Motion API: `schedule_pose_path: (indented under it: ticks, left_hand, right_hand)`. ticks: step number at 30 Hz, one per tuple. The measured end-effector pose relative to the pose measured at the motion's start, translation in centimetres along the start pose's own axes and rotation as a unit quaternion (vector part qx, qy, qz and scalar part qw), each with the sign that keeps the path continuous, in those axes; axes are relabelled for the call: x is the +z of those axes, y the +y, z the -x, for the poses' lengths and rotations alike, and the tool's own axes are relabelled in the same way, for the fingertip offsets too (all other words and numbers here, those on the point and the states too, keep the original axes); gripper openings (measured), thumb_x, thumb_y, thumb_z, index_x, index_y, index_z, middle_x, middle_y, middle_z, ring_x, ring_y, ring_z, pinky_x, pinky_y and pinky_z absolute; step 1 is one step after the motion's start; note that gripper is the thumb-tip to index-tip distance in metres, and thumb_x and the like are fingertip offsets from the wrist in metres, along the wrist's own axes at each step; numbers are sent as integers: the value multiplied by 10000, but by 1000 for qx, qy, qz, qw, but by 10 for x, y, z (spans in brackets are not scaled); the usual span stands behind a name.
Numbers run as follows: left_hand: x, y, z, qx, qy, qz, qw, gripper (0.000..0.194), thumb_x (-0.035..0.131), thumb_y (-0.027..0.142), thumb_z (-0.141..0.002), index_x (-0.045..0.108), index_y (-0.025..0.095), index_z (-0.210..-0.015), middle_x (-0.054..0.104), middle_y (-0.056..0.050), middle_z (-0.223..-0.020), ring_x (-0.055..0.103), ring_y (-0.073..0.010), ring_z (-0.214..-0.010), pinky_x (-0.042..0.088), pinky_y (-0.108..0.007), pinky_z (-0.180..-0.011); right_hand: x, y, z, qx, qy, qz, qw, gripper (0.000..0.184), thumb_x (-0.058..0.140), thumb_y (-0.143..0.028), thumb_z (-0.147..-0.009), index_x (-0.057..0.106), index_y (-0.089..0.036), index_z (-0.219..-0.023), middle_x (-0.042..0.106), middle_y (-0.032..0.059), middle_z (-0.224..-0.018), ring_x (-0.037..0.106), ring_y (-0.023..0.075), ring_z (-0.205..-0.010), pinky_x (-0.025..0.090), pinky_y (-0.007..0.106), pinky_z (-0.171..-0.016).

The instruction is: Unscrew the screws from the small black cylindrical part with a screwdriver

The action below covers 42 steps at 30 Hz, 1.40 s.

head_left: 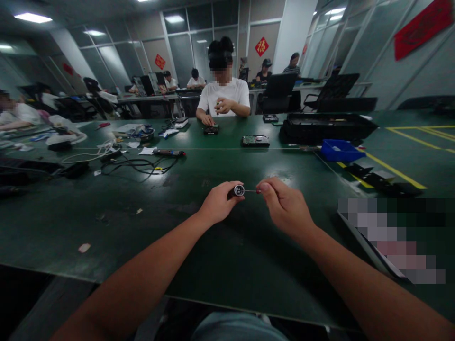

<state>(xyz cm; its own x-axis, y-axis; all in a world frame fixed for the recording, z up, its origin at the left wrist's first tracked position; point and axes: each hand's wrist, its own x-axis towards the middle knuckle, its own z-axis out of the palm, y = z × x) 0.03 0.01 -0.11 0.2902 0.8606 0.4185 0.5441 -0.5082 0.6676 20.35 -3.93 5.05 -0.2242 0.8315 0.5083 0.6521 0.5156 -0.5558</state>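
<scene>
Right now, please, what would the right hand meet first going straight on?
Probably the black cylinder in the left hand; whether the thin rod in the right hand touches it is unclear.

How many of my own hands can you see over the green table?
2. Your left hand holds a dark cylinder; your right hand, to its right, holds a thin metal rod pointing toward the cylinder.

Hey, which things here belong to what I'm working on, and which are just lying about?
In use:
- dark cylinder, held in your left hand
- thin-shafted tool, held in your right hand, its shaft pointing at the cylinder's round end

Apparently just lying about, apart from both hands:
- blue bin
- long black tray
- circuit-board unit
- black cables
</scene>
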Motion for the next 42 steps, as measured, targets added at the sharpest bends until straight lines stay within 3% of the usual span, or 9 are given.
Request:
schedule_pose_path:
  ticks: [5,10,15,20,25,29,31,36,42]
  left_hand:
    - [1,-3,0,2,18,-3,1000,368,709,227,-861,654,217,-1225,702,-50,-1173,649,-210,-1045,505,-364,-941]
    - [1,-2,0,8,2,2,1000,371,712,251,-863,653,224,-1229,703,-47,-1153,654,-205,-1003,519,-354,-894]
    - [0,-1,0,-1,14,3,1000,364,704,234,-866,652,225,-1226,702,-46,-1172,654,-207,-1029,514,-363,-931]
    - [1,-1,0,-1,8,2,1000,368,716,232,-856,657,225,-1219,706,-48,-1163,657,-207,-1020,521,-359,-917]
    - [2,-2,0,0,15,3,1000,373,711,227,-860,649,222,-1227,703,-50,-1166,654,-205,-1032,516,-364,-928]
    - [1,-2,0,-2,14,0,1000,368,707,234,-863,650,221,-1227,702,-50,-1167,655,-208,-1026,517,-365,-930]
    - [1,-3,-1,-2,12,0,1000,364,705,235,-865,651,222,-1224,703,-46,-1163,656,-207,-1020,520,-362,-922]
    - [2,-3,-1,-3,18,4,1000,362,702,226,-865,647,223,-1223,700,-49,-1185,653,-211,-1054,514,-373,-951]
    - [2,-2,0,0,12,2,1000,363,702,238,-868,645,224,-1227,698,-50,-1189,650,-214,-1069,511,-385,-965]
  right_hand:
    - [2,1,0,-18,8,-29,999,324,467,-323,-990,535,-176,-1271,696,55,-847,658,195,-714,453,314,-634]
    - [2,0,0,-9,-4,-2,1000,299,406,-389,-1021,642,-206,-1047,672,29,-743,619,176,-617,408,308,-587]
    - [3,0,1,-14,6,-20,1000,339,459,-339,-995,526,-162,-1276,678,41,-799,629,182,-653,427,305,-600]
    - [2,-1,1,-1,3,-12,1000,295,398,-381,-1024,618,-192,-1074,657,27,-736,611,172,-618,401,302,-585]
    - [0,-4,1,-9,3,-5,1000,309,434,-320,-998,570,-156,-1222,668,36,-774,603,166,-608,407,301,-587]
    - [1,-3,0,19,-12,11,1000,293,437,-388,-1006,625,-177,-1081,657,28,-713,595,170,-575,384,302,-549]
    - [2,-2,-1,26,-9,9,1000,298,447,-398,-1005,611,-180,-1123,652,17,-688,590,170,-548,384,304,-538]
    - [3,0,0,1,2,-23,1000,321,550,-337,-953,539,-175,-1230,730,79,-903,696,219,-780,472,316,-635]
    - [2,0,-2,26,0,23,999,297,452,-440,-1002,630,-208,-1058,662,19,-670,595,178,-541,383,309,-524]
